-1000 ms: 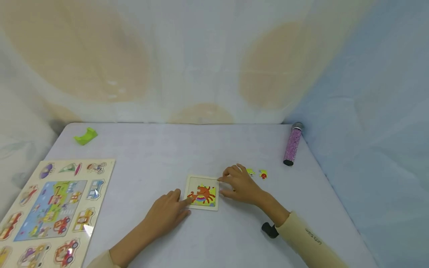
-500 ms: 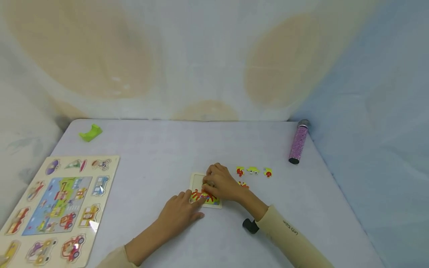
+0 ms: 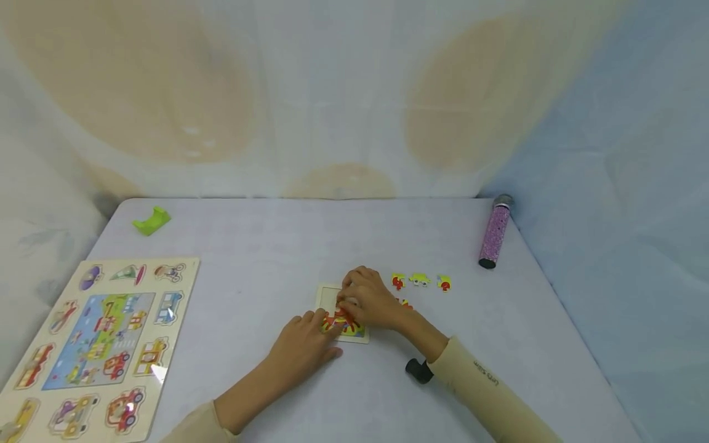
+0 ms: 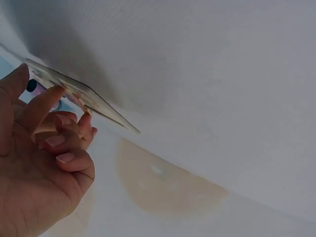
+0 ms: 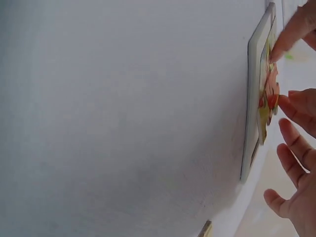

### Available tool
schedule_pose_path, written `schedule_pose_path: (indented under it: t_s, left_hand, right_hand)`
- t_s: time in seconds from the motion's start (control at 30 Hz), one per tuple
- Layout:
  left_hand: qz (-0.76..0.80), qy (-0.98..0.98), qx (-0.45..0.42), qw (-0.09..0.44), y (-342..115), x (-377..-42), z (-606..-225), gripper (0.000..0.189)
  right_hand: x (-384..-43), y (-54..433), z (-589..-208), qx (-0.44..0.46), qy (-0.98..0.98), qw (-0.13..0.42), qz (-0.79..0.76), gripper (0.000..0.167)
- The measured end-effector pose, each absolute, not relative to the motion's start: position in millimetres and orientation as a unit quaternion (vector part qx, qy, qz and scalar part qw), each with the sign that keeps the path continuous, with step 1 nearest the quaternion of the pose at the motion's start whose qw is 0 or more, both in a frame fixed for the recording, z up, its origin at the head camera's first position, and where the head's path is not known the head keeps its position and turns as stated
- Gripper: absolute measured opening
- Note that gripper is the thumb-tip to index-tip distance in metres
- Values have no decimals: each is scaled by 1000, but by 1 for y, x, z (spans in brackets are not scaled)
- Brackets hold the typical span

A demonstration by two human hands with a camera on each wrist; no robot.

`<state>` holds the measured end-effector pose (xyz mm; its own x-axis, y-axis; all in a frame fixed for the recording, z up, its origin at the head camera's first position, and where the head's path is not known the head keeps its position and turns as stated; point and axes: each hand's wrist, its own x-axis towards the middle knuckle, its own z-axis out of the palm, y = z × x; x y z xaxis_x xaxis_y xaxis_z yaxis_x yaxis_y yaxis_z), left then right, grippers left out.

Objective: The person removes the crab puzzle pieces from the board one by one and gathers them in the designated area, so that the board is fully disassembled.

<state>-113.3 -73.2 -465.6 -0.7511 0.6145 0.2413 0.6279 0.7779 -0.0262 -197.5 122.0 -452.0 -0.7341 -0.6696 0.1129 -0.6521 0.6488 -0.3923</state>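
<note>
1 green block (image 3: 152, 223) and 1 picture board (image 3: 100, 341) left, 1 glittery purple cylinder (image 3: 495, 234) right

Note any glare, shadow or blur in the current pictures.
Head: a small bright glare near the right edge of the board; soft shadow on the table under the right sleeve. Left wrist: dark, soft-edged shadow beside the frame. Right wrist: broad shadow across the table; green patch behind, too blurred to identify.

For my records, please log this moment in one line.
left hand: touches puzzle | right hand: touches red piece | loose pieces: right of puzzle
</note>
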Motion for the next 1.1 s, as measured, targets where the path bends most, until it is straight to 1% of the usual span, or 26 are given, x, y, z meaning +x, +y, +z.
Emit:
schedule_pose_path:
  t_s: [0.17,0.3,0.53,0.73,0.93,1.0,1.1]
  left_hand:
    - [-40,-934,-339,102,-60,-114,-469,47]
    - [-35,-939,-330,90,-53,-114,-471,51]
    - [-38,-944,-315,92,-48,-117,-471,56]
    - [-21,-947,-308,94,-48,-118,-470,57]
    - [-13,-947,-310,89,-48,-118,-467,55]
    - [-9,-946,-311,91,-48,-118,-467,55]
    - [-11,-945,-314,91,-48,-118,-470,55]
  right_hand:
    - [-205,123,-452,-344,910,49,-225,14]
    - [-209,126,-452,-330,916,55,-220,13]
    - [-209,129,-452,-319,920,63,-217,12]
    - [-209,128,-453,-325,916,55,-229,11]
    - [-206,127,-450,-323,913,24,-246,10]
    - [-204,127,-449,-332,916,26,-223,13]
    - [-203,128,-449,-342,918,51,-193,22]
